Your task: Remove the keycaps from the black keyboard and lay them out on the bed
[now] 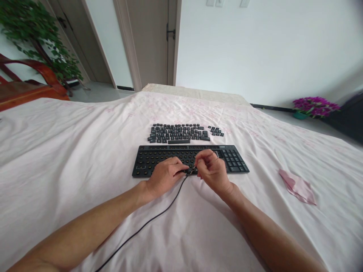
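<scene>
A black keyboard point(238, 160) lies on the bed; most of its left and middle part is stripped of keycaps, while the number pad at the right still has its keys. My left hand point(166, 173) is closed at the front edge, fingertips on the bottom row and thumb low beside them. My right hand point(211, 170) is pinched around a thin, small tool point(193, 169) whose tip meets the bottom row next to my left fingertips; its exact kind is too small to tell. From the front edge a black cable point(161, 213) runs toward me.
Loose black keycaps point(178, 133) lie in rows just behind the keyboard, with a small group to their right. A folded pink cloth point(297, 187) rests at the right on the pale bedsheet point(85, 151). Beyond the bed are a wooden chair point(34, 87), a plant and purple flowers point(316, 107).
</scene>
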`<state>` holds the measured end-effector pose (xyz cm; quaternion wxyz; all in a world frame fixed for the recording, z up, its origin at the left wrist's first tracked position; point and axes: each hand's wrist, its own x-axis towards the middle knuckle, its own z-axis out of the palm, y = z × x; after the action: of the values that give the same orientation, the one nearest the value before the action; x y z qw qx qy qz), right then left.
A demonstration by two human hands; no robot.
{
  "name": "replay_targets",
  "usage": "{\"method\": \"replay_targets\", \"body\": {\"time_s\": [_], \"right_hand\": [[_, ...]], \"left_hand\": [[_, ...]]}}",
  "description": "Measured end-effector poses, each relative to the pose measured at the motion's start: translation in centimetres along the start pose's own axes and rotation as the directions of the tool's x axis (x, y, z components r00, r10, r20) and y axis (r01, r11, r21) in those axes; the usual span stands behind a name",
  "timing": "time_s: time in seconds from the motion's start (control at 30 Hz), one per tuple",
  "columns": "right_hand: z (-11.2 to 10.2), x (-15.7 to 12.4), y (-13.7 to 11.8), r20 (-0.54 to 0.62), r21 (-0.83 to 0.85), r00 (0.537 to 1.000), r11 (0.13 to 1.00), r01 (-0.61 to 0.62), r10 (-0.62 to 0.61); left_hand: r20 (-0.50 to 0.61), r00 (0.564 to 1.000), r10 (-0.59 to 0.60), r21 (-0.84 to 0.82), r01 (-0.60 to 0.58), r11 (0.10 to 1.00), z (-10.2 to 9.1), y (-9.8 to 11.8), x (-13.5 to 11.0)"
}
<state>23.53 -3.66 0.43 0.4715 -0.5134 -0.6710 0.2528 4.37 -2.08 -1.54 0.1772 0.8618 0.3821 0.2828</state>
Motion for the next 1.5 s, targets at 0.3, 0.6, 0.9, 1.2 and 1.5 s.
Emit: {"method": "replay_targets", "body": {"time_s": [0.3,0.6,0.9,1.2,1.5], "right_hand": [[0.8,1.5,-0.9,0.142,-0.305,0.953,0.904,0.3,-0.269],[1.4,0.4,0.3,0.109,-0.363,0.934,0.861,0.356,-0.341],[2.0,0.3,0.1,0.169,-0.394,0.923,0.835,0.384,-0.345],[1.8,-0.5,1.7,0.03,-0.238,0.921,0.892,0.384,-0.388],[2.0,-1.2,1.9,-0.013,-0.18,0.949,0.934,0.309,-0.316]], "left_hand": [[0.07,0.996,-0.061,0.074,0.056,0.996,-0.3,0.7,0.7],[0.085,0.992,-0.093,0.088,0.086,0.992,-0.1,0.5,0.7],[0.072,0.99,-0.124,0.213,0.106,0.971,0.2,1.2,1.2],[-0.03,0.999,0.02,0.231,-0.012,0.973,1.3,1.1,1.3],[-0.082,0.992,0.096,0.216,-0.076,0.973,1.5,0.8,0.5]]}}
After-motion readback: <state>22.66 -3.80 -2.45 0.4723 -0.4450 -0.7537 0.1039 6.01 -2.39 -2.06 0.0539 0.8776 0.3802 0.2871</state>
